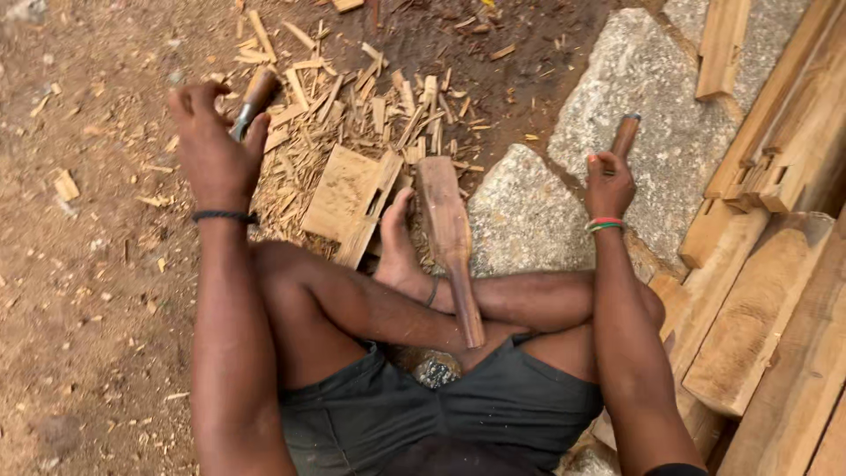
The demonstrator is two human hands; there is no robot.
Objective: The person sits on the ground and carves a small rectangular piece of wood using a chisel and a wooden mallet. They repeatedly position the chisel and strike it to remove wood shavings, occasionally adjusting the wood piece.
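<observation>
Chisels: my left hand (209,145) is clenched on a wooden-handled chisel (253,101), my right hand (610,183) on another (624,137). Wooden mallet (449,238) lies between them across my legs, long axis toward me, handle nearer my right.

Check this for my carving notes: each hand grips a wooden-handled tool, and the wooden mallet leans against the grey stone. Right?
Not quite. The head view shows the wooden mallet lying across the person's crossed legs, not against the grey stone. The left hand and right hand each grip a wooden-handled tool.
</observation>
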